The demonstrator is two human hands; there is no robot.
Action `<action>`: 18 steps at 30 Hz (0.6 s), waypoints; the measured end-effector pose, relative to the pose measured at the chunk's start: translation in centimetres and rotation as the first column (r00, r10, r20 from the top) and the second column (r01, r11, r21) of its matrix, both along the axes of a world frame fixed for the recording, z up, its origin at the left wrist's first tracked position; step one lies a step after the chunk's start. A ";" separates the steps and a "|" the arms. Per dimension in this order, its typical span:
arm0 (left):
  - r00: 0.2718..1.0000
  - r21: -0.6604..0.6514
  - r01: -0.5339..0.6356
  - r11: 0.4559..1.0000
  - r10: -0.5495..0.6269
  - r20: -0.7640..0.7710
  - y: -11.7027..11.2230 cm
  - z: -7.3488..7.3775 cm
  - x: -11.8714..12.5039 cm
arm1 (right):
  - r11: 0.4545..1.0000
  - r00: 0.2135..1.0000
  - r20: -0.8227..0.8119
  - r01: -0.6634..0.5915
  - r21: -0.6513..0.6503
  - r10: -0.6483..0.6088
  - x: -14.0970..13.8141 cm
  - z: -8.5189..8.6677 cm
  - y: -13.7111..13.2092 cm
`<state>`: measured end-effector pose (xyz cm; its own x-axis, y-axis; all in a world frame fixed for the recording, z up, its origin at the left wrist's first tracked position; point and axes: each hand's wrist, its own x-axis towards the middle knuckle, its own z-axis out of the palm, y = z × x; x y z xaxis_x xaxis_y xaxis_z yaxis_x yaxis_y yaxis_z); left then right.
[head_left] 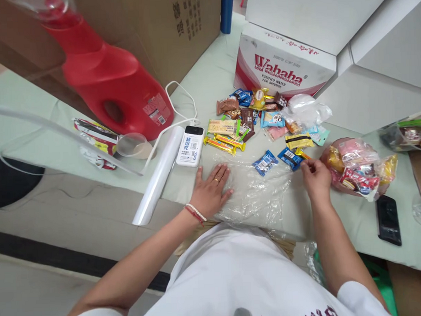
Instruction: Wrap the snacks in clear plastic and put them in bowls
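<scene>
My left hand [212, 188] lies flat with fingers spread, resting on the left edge of a clear plastic bag [256, 188] spread over the table's front. Red and white beaded bracelets circle that wrist. My right hand [316, 179] is closed, its fingertips pinched at the end of a small yellow-wrapped snack [302, 154]; part of it is hidden by the fingers. Just left of those fingers is a blue snack packet [289, 159], and a second blue packet [265, 163] sits on the plastic. Behind them spreads a heap of wrapped snacks [248, 119].
Right of my right hand stands a bowl [339, 183] filled with snacks, near a black phone [388, 221]. A white power bank [190, 147] with cable, a plastic roll [159, 178] and a red jug [118, 83] are at left. A Wahaha carton [283, 65] stands behind.
</scene>
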<state>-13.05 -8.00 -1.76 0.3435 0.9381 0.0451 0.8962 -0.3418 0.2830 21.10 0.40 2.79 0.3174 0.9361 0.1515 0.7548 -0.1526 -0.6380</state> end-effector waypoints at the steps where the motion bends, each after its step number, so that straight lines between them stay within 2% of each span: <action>1: 1.000 -0.004 0.000 1.000 0.000 0.000 0.0 0.0 0.0 | 0.995 0.993 0.090 -0.081 0.053 0.076 -1.2 1.0 1.2; 2: 1.000 -0.007 0.000 1.000 0.000 0.000 0.0 0.0 0.0 | 0.976 0.969 0.166 -0.199 0.091 0.182 -3.2 2.0 2.7; 3: 1.000 -0.011 0.002 1.000 -0.002 0.000 0.0 0.0 0.0 | 0.932 0.914 0.229 -0.357 0.062 0.335 -5.7 2.9 4.3; 5: 1.000 -0.018 0.010 1.000 -0.010 0.001 0.1 -0.1 0.1 | 0.805 0.748 0.323 -0.588 -0.085 0.580 -11.9 4.2 7.6; 8: 1.000 -0.028 0.015 0.999 -0.015 -0.003 0.1 -0.1 0.1 | 0.662 0.540 0.392 -0.669 -0.337 0.745 -20.3 4.6 11.8; 10: 1.000 -0.028 0.006 1.000 -0.006 -0.002 0.0 0.0 0.1 | 0.598 0.451 0.395 -0.648 -0.471 0.800 -23.1 4.3 13.8; 11: 1.000 -0.028 0.000 1.000 0.000 0.001 0.0 0.0 0.1 | 0.585 0.429 0.398 -0.630 -0.511 0.811 -23.6 4.1 14.5; 13: 1.000 -0.029 -0.005 1.000 0.005 0.013 0.0 0.1 0.0 | 0.591 0.425 0.412 -0.609 -0.528 0.806 -22.9 4.0 15.4; 18: 0.999 -0.036 0.005 0.999 -0.003 0.053 0.1 0.3 0.0 | 0.668 0.519 0.421 -0.577 -0.470 0.744 -19.4 4.2 15.6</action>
